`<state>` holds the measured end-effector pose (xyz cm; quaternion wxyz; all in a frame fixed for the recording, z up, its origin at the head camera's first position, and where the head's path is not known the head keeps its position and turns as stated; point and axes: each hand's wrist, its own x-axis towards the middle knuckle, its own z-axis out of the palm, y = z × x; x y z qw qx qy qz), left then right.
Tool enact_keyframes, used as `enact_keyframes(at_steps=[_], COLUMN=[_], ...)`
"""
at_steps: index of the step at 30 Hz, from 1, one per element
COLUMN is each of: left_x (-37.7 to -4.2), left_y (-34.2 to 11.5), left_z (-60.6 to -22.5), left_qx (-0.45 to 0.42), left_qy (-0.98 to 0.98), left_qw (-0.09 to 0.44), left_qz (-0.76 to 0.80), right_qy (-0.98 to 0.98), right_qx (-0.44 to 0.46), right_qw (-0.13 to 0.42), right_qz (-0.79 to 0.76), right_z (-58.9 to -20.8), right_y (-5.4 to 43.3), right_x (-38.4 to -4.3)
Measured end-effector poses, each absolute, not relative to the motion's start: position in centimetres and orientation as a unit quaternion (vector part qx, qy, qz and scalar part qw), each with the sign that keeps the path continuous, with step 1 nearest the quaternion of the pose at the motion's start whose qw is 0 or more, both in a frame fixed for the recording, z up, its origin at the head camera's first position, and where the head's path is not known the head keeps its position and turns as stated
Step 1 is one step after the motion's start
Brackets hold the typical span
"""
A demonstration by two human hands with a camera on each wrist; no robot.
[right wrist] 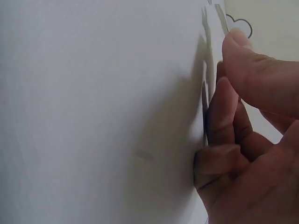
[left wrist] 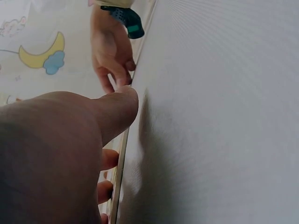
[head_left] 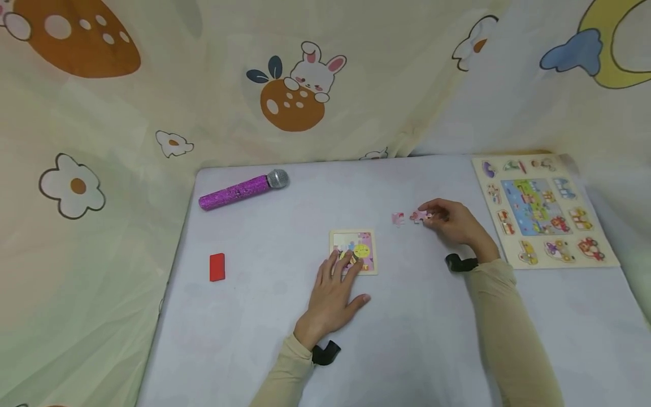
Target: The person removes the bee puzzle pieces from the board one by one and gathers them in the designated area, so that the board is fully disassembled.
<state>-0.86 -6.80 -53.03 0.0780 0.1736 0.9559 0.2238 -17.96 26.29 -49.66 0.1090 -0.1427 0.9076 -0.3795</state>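
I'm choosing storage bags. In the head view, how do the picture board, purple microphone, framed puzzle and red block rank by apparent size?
1. Picture board
2. Framed puzzle and purple microphone, too close to rank: the microphone looks longer, the puzzle broader
3. Red block

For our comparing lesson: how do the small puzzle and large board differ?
The large board is bigger than the small puzzle. The left hand rests on the small puzzle; no hand rests on the large board. Both lie flat, with pale borders and colourful pictures.
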Motion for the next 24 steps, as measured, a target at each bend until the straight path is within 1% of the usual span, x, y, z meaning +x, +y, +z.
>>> enact_keyframes(at_steps=[5,24], left_x=[-0.86,-0.88], left_y=[-6.91,-6.8], left_z=[-52.98,-52.85], left_qx=[0.174,0.172], left_qy=[0.956,0.956], left_qw=[0.076,0.08], left_qz=[0.223,0.226], right_qy=[0.913,0.926], right_qx=[-0.13,-0.126], right_qw=[0.124,0.119], right_qz=[-0.366,-0.336], right_z=[-49.55,-49.8], right_y=[25.77,25.3], right_x=[-17.97,-18.34])
